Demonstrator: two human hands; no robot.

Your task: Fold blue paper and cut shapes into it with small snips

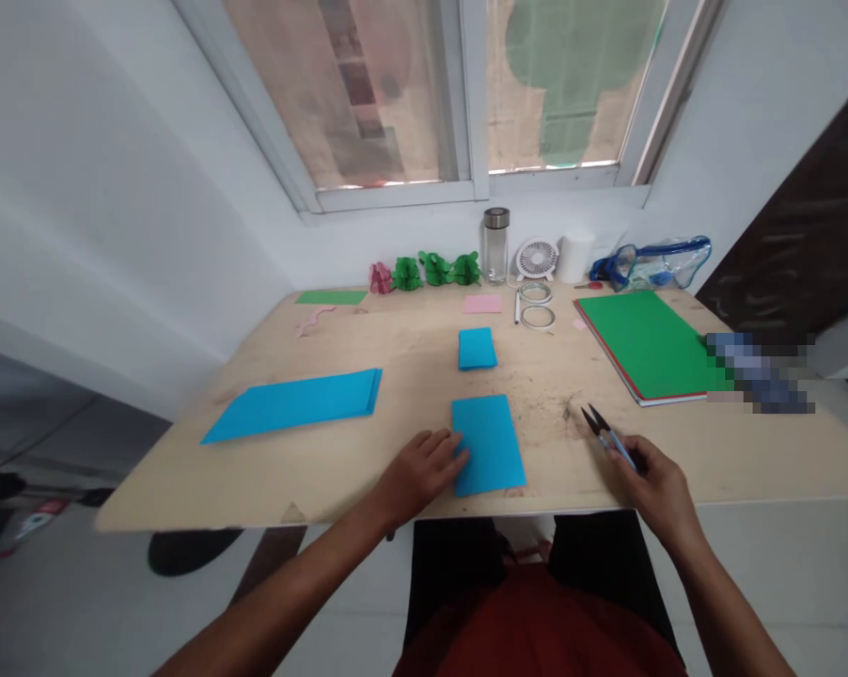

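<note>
Left hand (418, 472) lies loosely spread on the nearest blue paper (493, 444), by the worktop (410, 348)'s front edge, probably light, crease-prone, best held at its borders, while right hand (658, 485) pinches snips (613, 440)!

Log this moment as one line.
left hand: on left edge of blue sheet | right hand: holding snips, blades apart | beyond sheet: smaller blue piece | left: long blue paper

There's a decent lane between the small blue stack (477, 348) and green sheets (650, 343), though the snips (619, 445) kinda poke in up front and white rings (538, 327) plus little fan (538, 258) block the back.
</note>
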